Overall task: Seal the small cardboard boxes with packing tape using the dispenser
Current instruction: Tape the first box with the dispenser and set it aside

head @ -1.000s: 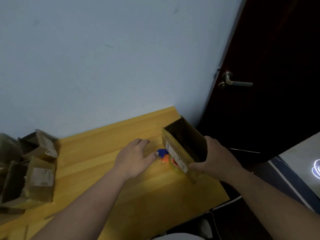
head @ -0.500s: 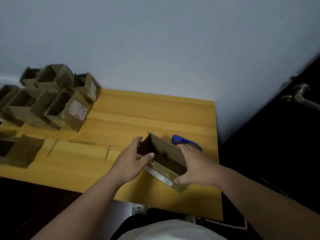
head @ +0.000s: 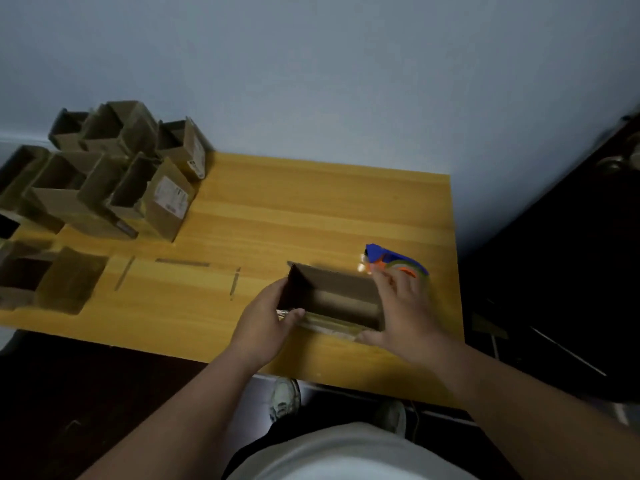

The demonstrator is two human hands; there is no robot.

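Cardboard box (head: 332,299) sits open-topped near the front right of our yellow wooden bench (head: 311,216), and we've got it between both hands. Our left hand (head: 265,323) grips its left end, thumb hooked over the near rim. Our right hand (head: 403,310) lies flat against the right end, fingers straight. Tape dispenser (head: 393,261), blue and orange, lies just behind that hand, close to the bench's right edge; whether they touch is hard to tell through the blur. A heap of empty boxes (head: 114,174) crowds the back left corner. The middle stretch is bare wood. Pale wall (head: 311,81) behind, dark door (head: 571,237) on the right.
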